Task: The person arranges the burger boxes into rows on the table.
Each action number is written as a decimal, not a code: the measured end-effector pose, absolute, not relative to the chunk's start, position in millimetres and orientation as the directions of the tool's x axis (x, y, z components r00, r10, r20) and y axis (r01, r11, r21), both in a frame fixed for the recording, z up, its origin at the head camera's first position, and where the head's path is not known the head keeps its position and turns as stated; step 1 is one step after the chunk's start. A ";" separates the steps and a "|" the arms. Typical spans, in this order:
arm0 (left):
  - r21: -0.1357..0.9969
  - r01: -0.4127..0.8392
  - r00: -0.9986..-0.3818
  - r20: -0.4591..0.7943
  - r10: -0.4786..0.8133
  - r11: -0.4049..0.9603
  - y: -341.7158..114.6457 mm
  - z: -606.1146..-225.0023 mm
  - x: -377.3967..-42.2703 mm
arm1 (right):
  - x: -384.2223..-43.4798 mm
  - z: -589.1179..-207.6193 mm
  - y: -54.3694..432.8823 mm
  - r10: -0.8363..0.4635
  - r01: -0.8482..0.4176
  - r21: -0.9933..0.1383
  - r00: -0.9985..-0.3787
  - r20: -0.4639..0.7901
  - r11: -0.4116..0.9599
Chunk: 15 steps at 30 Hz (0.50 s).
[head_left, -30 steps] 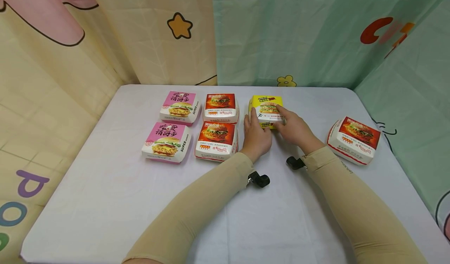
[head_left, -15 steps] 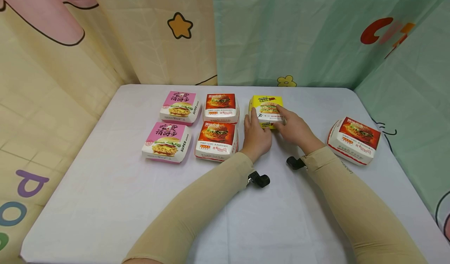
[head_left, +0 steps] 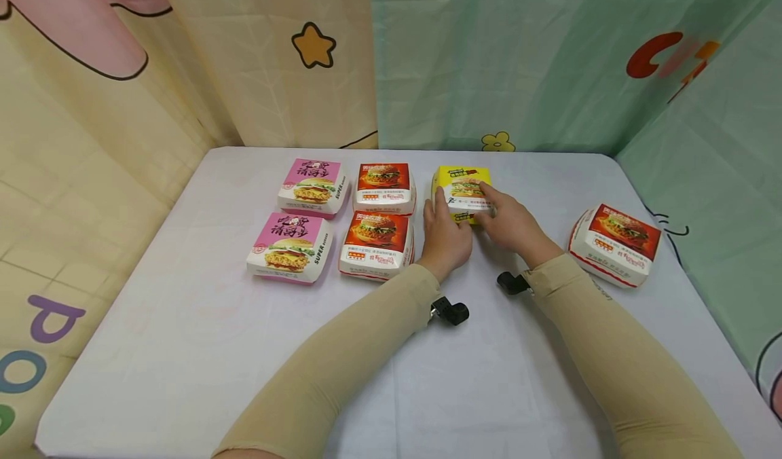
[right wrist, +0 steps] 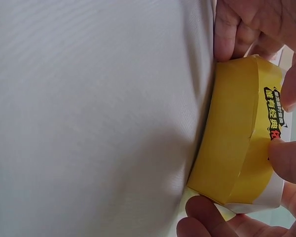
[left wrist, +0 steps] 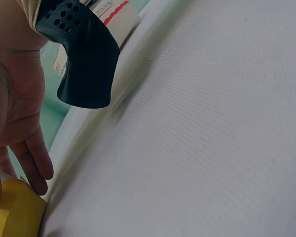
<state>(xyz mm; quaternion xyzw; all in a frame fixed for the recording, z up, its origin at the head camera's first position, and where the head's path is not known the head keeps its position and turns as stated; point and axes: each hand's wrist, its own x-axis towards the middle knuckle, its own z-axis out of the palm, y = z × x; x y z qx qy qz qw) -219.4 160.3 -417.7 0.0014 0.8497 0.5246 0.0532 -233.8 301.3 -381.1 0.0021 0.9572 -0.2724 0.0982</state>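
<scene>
A yellow and white burger box (head_left: 463, 187) lies on the table near the back, its printed lid facing up. My left hand (head_left: 448, 239) holds its left side, fingers along the wall and thumb at the near edge. From the right, my right hand (head_left: 515, 227) grips the opposite side. Seen from the right wrist, both thumbs press the top near edge of the box (right wrist: 229, 133) while other fingers sit at its two ends. The left wrist view catches the palm of the right hand (left wrist: 19, 106) beside the yellow box (left wrist: 20, 212).
Two red and white burger boxes (head_left: 375, 245) stand in a column left of the hands. Farther left are two pink ones (head_left: 290, 247). Another red box (head_left: 616, 244) sits slanted near the right table edge. Curtains surround the white-covered table (head_left: 183, 350).
</scene>
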 end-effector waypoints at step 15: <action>0.899 -0.085 -0.995 -0.101 0.015 0.430 159.1 -415.8 -222.9 | -240.6 -378.1 292.8 -0.049 0.066 -0.509 -0.977 -0.208 0.858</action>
